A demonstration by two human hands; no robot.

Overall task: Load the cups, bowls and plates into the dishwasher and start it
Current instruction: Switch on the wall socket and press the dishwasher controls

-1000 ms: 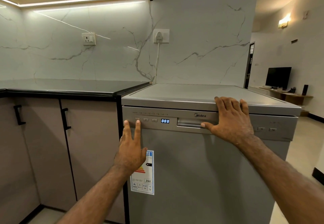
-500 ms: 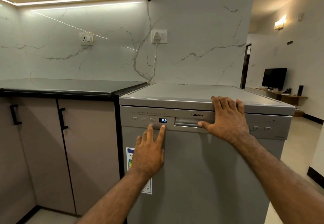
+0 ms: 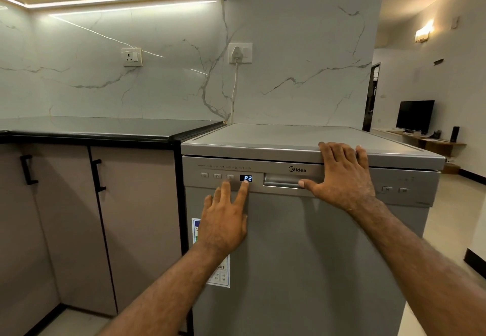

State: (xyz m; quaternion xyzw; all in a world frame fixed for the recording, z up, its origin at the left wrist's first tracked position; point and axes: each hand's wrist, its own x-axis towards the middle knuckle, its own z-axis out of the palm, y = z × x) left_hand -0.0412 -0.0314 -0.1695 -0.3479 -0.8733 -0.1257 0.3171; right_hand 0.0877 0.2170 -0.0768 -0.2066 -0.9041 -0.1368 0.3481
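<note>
A silver dishwasher [image 3: 302, 243] stands in front of me with its door closed. Its control strip has three small buttons [image 3: 217, 176] and a blue display [image 3: 246, 178] that reads P2. My left hand [image 3: 223, 220] lies flat on the door with fingers spread, the forefinger tip just under the display. My right hand [image 3: 342, 175] rests open on the front top edge, fingers on the lid and thumb at the recessed door handle [image 3: 281, 181]. No cups, bowls or plates are in sight.
A black countertop [image 3: 92, 129] over beige cabinets with black handles [image 3: 98, 175] adjoins the dishwasher on the left. The dishwasher's cable runs up to a wall socket [image 3: 239, 52]. On the right the floor opens toward a room with a monitor [image 3: 415, 115] on a desk.
My left hand slid right along the control strip from the leftmost button to below the display. The display changed from 8:88 to P2. My right hand stayed on the top edge.
</note>
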